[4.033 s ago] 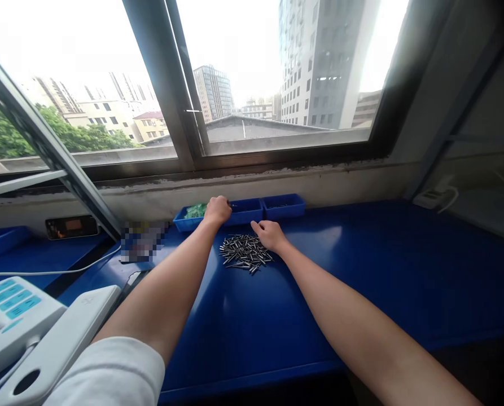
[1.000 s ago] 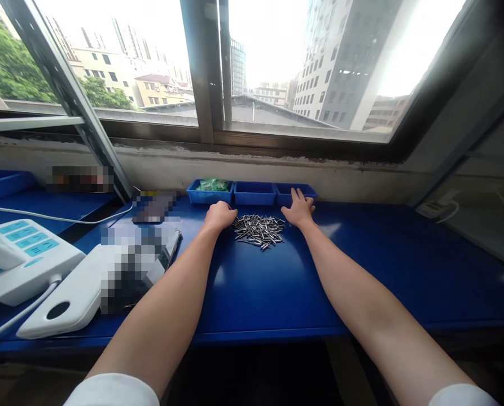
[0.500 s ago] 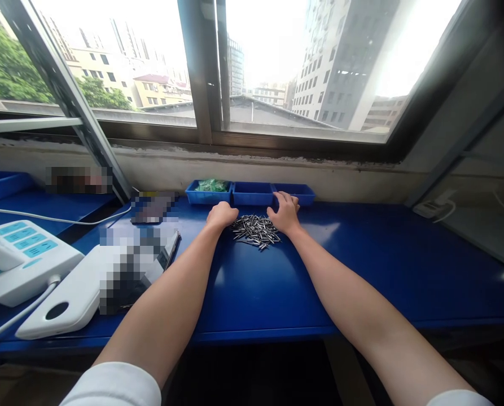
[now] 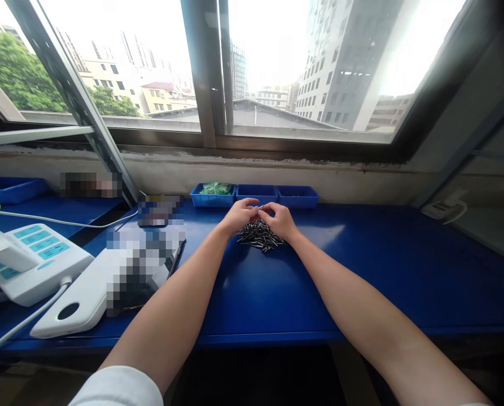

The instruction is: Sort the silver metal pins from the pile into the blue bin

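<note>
A heap of small, slim metal pieces (image 4: pixel 260 235), shiny and dark, lies on the blue tabletop (image 4: pixel 272 299); their exact kind is too small to tell. Over the heap's far edge my left hand (image 4: pixel 241 216) and my right hand (image 4: pixel 280 220) meet at the fingertips. Both hands are closed in a pinch, thumbs against fingers. A tiny pale thing seems to show between the fingertips, too small to name. Just behind the hands stand three blue bins: the left bin (image 4: pixel 213 201) with green-tinted plastic bags, the middle bin (image 4: pixel 245 195), and the right bin (image 4: pixel 298 198).
At left are a white power strip (image 4: pixel 35 259) with cables, a white device with a round dark spot (image 4: pixel 61 316), and partly blurred items. A metal shelf post (image 4: pixel 103 141) rises there. Windows and a low wall (image 4: pixel 362 183) bound the back.
My hands have come together over the heap from its two sides. The right hand has left the right bin's front, and the fingertips now meet. The view has shifted slightly.
</note>
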Demonstrator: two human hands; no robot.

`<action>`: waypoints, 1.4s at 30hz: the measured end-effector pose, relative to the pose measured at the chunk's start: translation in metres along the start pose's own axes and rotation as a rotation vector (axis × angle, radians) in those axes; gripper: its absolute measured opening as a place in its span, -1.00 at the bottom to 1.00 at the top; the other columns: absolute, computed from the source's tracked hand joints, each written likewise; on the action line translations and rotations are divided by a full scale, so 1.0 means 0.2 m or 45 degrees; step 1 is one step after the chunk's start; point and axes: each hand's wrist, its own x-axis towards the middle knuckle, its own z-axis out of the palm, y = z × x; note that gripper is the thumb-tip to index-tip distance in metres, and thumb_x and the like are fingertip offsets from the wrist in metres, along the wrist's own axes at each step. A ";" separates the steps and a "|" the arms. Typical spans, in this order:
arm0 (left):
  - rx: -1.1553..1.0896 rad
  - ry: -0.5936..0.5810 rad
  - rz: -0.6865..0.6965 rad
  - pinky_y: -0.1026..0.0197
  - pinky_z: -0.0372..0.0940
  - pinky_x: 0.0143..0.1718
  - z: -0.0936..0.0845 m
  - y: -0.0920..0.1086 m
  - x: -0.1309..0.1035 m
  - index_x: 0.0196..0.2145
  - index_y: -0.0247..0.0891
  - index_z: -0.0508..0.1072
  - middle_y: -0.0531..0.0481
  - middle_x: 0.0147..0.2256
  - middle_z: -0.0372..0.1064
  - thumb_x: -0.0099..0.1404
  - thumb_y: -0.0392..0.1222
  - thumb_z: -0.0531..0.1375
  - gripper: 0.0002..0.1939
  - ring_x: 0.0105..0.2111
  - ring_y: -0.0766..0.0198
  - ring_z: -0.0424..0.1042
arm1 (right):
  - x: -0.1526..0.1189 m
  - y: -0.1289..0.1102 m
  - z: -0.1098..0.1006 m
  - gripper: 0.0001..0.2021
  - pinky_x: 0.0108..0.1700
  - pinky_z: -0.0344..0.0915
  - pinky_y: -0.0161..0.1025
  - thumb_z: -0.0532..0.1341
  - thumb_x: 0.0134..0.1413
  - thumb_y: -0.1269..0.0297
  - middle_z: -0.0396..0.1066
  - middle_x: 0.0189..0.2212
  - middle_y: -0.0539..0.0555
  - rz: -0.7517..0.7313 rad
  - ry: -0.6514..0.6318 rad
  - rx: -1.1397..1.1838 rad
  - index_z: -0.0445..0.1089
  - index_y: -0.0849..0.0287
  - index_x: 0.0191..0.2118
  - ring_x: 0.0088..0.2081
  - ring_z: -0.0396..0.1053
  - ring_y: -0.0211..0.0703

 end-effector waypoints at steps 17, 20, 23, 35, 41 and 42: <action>0.533 0.231 0.548 0.18 0.29 -0.03 0.10 0.01 -0.01 0.01 -0.39 0.41 -0.15 -0.07 0.43 0.22 -0.24 0.11 -0.60 -0.10 0.14 0.43 | 0.01 -0.01 0.03 -0.66 -0.02 0.26 -0.09 0.06 -0.05 0.48 0.44 -0.21 0.16 -0.367 0.182 -0.275 0.36 0.26 -0.10 -0.13 0.25 -0.04; 0.650 0.293 0.589 0.20 0.25 0.00 0.11 0.01 -0.03 0.02 -0.35 0.42 -0.13 -0.05 0.42 0.25 -0.23 0.10 -0.61 -0.05 0.14 0.40 | 0.01 0.00 0.04 -0.68 -0.06 0.29 -0.12 0.04 -0.02 0.48 0.44 -0.20 0.16 -0.354 0.237 -0.202 0.36 0.23 -0.12 -0.11 0.27 -0.06; 0.746 0.327 0.640 0.22 0.27 -0.06 0.11 0.01 -0.04 -0.01 -0.31 0.44 -0.11 -0.10 0.46 0.28 -0.19 0.08 -0.64 -0.11 0.15 0.44 | 0.01 0.00 0.06 -0.71 -0.15 0.31 -0.17 0.06 -0.03 0.45 0.43 -0.18 0.14 -0.281 0.253 -0.101 0.34 0.19 -0.14 -0.14 0.31 -0.10; 0.753 0.233 0.423 0.32 0.15 -0.50 0.03 0.03 -0.02 -0.55 -0.32 0.50 0.03 -0.63 0.38 0.23 0.15 0.05 -0.49 -0.58 0.35 0.29 | 0.04 0.02 -0.04 -0.88 -0.41 0.22 -0.29 0.21 -0.19 0.24 0.32 -0.59 -0.05 0.127 0.023 0.556 0.33 0.18 -0.53 -0.51 0.23 -0.28; 0.830 0.309 0.392 0.28 0.22 -0.34 -0.02 0.02 0.00 -0.31 -0.28 0.51 -0.04 -0.40 0.48 0.25 0.26 -0.04 -0.43 -0.39 0.23 0.39 | 0.05 0.04 -0.08 -0.76 -0.26 0.28 -0.20 0.09 -0.05 0.16 0.46 -0.43 0.06 0.145 0.140 0.240 0.41 0.18 -0.41 -0.37 0.34 -0.15; 0.857 0.366 0.373 0.25 0.23 -0.29 -0.04 0.02 0.01 -0.26 -0.28 0.50 -0.07 -0.35 0.48 0.25 0.26 -0.04 -0.43 -0.34 0.19 0.40 | 0.05 0.05 -0.09 -0.74 -0.19 0.28 -0.16 0.09 -0.04 0.16 0.47 -0.35 0.08 0.110 0.188 0.086 0.43 0.18 -0.34 -0.29 0.35 -0.10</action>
